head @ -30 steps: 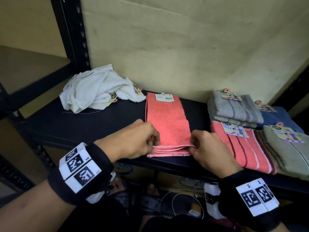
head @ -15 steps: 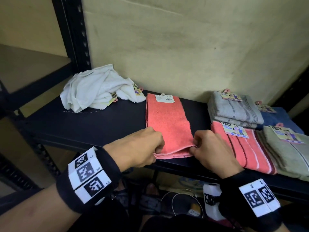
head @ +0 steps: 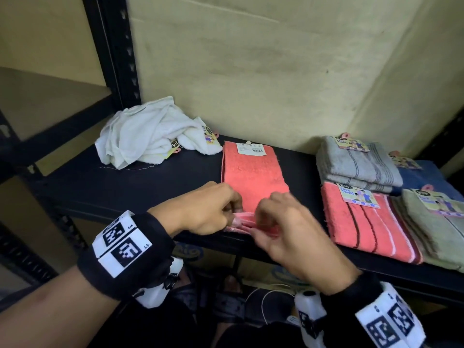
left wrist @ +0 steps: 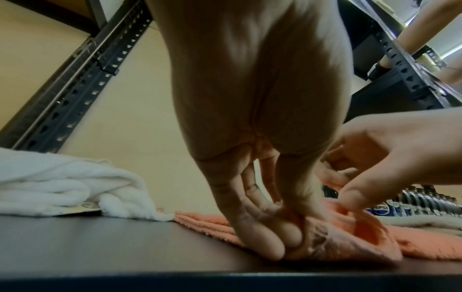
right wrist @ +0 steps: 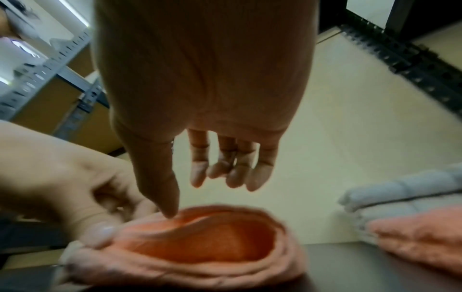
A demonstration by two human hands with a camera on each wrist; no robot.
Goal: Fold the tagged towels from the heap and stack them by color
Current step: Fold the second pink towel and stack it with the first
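Both hands had come closer together since a second ago, when they were at the two near corners of the coral towel point(head: 253, 177). That towel lay flat on the black shelf point(head: 140, 182), with its near end at the front edge and its far end by the wall. The left hand point(head: 206, 209) pinched the near left corner between thumb and fingers. The right hand point(head: 288, 232) hung loose and open just above the same end, holding nothing, with its thumb tip down near the cloth. The near edge had puffed up into a little open pocket. This towel looked soft, light and floppy, so it would sag if held by one spot. I think the two near corners were the best places to hold it, to lift that end over to the far end. A white tag point(head: 251, 148) lay on the far end, with print too small to read. The folded coral striped towel point(head: 364, 222) nearby had a tag reading "Face Towel". White towels point(head: 140, 136) sat in a heap to the left. Far off in the left wrist view, bottles said "PEPSI" point(left wrist: 380, 207).
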